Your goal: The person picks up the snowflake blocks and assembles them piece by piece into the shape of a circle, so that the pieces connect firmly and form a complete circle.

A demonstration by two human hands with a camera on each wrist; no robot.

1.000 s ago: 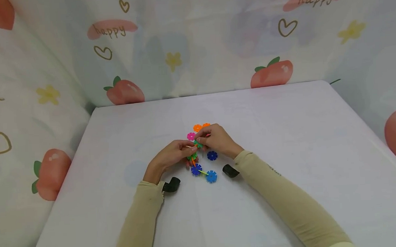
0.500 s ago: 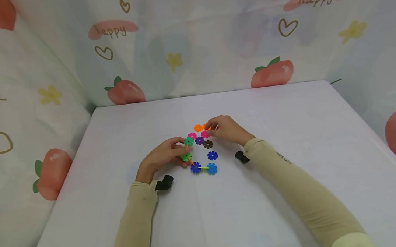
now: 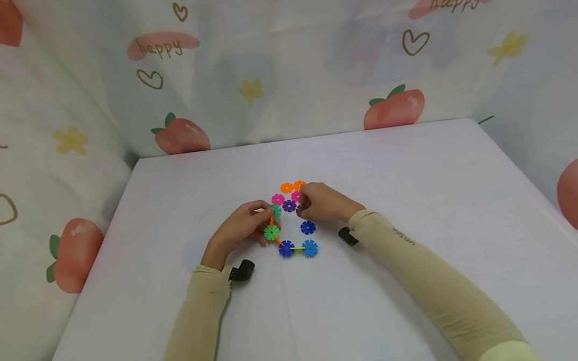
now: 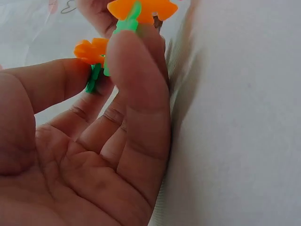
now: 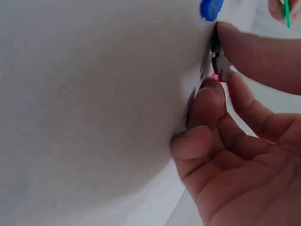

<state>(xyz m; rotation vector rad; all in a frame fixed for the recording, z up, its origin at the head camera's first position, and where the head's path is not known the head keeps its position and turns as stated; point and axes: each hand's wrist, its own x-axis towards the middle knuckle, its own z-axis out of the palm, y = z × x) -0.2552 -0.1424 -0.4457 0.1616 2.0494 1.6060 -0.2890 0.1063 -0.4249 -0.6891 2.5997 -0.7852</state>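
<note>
In the head view my left hand (image 3: 242,225) pinches a chain of slotted plastic snowflake discs by its upper end. A teal disc (image 3: 275,211) shows at those fingertips, then a light green disc (image 3: 272,233), a dark blue disc (image 3: 286,249) and a light blue disc (image 3: 310,248), linked by edge-on orange and yellow-green discs. From the left wrist, an orange disc (image 4: 91,51) lies by the thumb, a green one (image 4: 126,27) by a fingertip. My right hand (image 3: 330,201) pinches a brown disc (image 5: 222,67) at the table surface; the hand partly hides it in the head view.
Loose discs lie just beyond the hands: a purple one (image 3: 289,206), two pink, two orange (image 3: 286,187). A separate dark blue disc (image 3: 308,227) sits between the brown disc and the chain's near end. Patterned cloth walls (image 3: 309,93) border the white table (image 3: 390,176).
My hands have parted from the teal disc; the left drew back left with the chain. My right hand moved right, then from beside the pink disc down to the brown disc.
</note>
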